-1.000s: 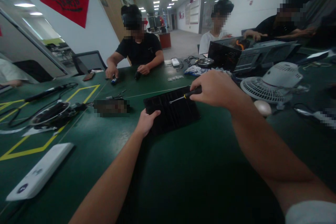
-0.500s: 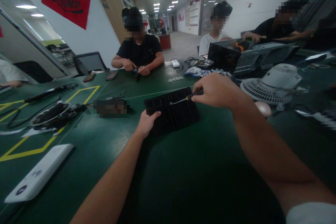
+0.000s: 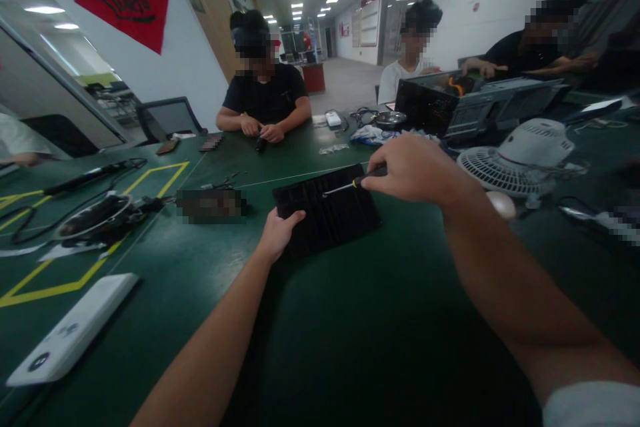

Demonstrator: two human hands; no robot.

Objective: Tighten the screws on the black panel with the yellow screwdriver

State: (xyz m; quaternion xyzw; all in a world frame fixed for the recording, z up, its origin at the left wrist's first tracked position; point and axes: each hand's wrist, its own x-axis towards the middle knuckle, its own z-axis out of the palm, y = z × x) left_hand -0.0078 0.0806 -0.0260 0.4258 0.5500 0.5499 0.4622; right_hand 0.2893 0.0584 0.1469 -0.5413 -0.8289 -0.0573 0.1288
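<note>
A flat black plastic tray (image 3: 345, 220) with raised ribs lies in front of me on the green table. My left hand (image 3: 281, 230) grips its left edge, the thumb on top and the fingers hidden beneath or behind. My right hand (image 3: 407, 170) is closed around the dark handle of a screwdriver (image 3: 343, 190), which has a yellow band and a thin metal shaft. The shaft points left over the tray, and a small shiny piece, perhaps a screw, shows at its tip. Whether the tip touches the tray I cannot tell.
A white power bank-like block (image 3: 75, 327) lies at the near left. A white fan (image 3: 530, 153) stands at the right, beside an opened computer case (image 3: 460, 110). Cables and a dark device (image 3: 95, 213) lie at the left. Across the table a person (image 3: 267, 97) handles a small dark object.
The view has shifted slightly. My left hand stays on the tray, and my right hand with the screwdriver has moved only a little to the left over it.
</note>
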